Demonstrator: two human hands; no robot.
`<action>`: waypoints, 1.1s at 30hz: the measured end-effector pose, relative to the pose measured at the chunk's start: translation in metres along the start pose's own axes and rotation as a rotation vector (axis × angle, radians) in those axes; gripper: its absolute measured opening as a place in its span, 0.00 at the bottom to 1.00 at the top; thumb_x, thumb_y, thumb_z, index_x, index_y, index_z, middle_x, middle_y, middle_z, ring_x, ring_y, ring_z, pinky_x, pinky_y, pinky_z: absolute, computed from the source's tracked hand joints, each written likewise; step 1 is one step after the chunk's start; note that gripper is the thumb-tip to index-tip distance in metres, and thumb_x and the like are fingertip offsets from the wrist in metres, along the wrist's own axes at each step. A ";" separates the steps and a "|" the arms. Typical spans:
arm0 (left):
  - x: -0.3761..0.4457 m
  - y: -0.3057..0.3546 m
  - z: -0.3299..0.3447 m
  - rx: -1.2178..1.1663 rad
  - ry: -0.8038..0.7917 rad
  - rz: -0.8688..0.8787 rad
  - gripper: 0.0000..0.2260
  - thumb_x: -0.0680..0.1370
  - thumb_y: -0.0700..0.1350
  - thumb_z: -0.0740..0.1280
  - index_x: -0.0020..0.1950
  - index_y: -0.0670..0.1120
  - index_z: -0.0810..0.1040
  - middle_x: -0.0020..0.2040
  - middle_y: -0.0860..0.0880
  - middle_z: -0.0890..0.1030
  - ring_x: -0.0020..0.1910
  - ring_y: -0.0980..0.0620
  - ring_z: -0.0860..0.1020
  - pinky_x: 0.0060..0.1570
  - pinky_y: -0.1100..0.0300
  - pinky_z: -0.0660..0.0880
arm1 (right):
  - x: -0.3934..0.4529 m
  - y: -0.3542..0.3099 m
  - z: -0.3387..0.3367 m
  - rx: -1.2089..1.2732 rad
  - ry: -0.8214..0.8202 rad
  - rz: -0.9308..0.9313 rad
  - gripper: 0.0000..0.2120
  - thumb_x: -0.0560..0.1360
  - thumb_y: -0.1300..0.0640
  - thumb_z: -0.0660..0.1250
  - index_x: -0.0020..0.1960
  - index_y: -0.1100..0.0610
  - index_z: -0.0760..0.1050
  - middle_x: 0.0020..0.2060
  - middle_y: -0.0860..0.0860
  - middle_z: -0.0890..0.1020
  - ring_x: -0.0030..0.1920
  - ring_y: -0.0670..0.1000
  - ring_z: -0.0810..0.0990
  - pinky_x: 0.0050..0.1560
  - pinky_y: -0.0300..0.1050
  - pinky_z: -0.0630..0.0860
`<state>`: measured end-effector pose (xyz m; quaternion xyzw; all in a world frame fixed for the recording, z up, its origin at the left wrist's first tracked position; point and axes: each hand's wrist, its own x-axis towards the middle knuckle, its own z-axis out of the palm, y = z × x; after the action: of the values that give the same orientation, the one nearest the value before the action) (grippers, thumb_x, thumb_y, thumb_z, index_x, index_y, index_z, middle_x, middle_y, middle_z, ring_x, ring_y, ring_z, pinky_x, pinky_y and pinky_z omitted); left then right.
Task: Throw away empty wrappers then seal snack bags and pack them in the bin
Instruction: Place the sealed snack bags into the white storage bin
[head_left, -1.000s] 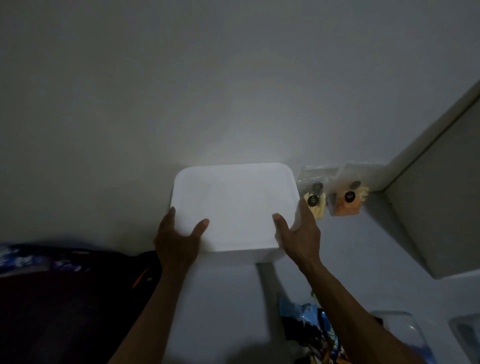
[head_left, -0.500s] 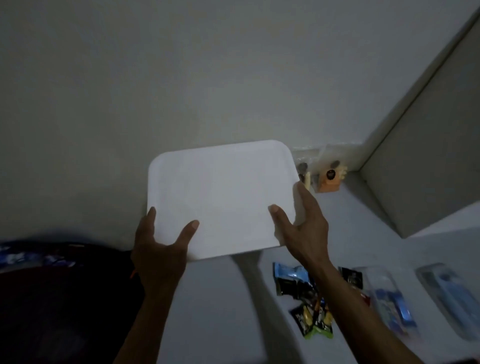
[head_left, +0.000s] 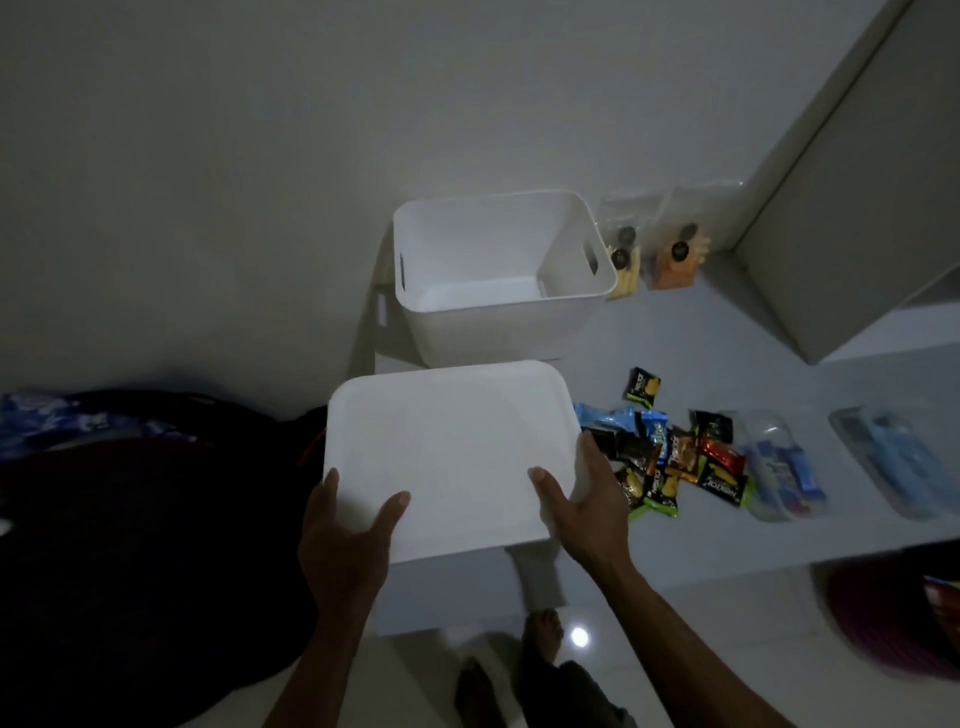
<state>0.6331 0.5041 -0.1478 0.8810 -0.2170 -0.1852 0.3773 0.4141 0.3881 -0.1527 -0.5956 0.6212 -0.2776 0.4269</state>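
The head view shows the white lid (head_left: 452, 457) held flat and roughly level in front of the person, its long axis running left to right. The left hand (head_left: 345, 540) grips the lid's near left corner, thumb on top and fingers curled under; the right hand (head_left: 587, 504) clamps the near right edge the same way. Beyond the lid, the white bin (head_left: 498, 275) stands upright and uncovered on the pale surface (head_left: 675, 540) against the wall, a handle slot in each end wall, and nothing shows inside it. Just right of the lid lies a loose heap of snack bags (head_left: 670, 457), partly hidden by the right hand. Two clear pouches (head_left: 649, 249) lean at the wall beside the bin, and clear packs (head_left: 784, 467) lie further right. A dark bag (head_left: 130, 545) fills the left.
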 end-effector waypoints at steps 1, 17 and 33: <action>0.002 -0.006 0.006 0.001 -0.026 -0.008 0.41 0.66 0.60 0.77 0.75 0.51 0.65 0.74 0.47 0.68 0.72 0.45 0.67 0.70 0.47 0.65 | 0.002 0.008 0.004 0.000 -0.001 0.017 0.42 0.72 0.44 0.73 0.78 0.58 0.58 0.75 0.53 0.67 0.74 0.52 0.65 0.70 0.44 0.63; 0.007 -0.060 0.108 0.234 -0.199 -0.015 0.50 0.66 0.69 0.70 0.79 0.49 0.55 0.79 0.45 0.55 0.77 0.44 0.53 0.75 0.43 0.53 | 0.053 0.111 0.014 -0.446 -0.034 0.028 0.44 0.71 0.30 0.58 0.79 0.53 0.56 0.78 0.57 0.60 0.78 0.55 0.56 0.76 0.56 0.51; 0.013 -0.035 0.117 0.544 -0.325 0.014 0.46 0.70 0.73 0.62 0.79 0.53 0.48 0.80 0.45 0.46 0.78 0.43 0.43 0.72 0.35 0.44 | 0.070 0.106 0.001 -0.668 -0.212 -0.021 0.35 0.78 0.35 0.58 0.78 0.50 0.52 0.79 0.55 0.54 0.79 0.57 0.50 0.73 0.64 0.57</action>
<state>0.5950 0.4506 -0.2511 0.9070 -0.3221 -0.2561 0.0896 0.3672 0.3348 -0.2576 -0.7343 0.6238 -0.0002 0.2677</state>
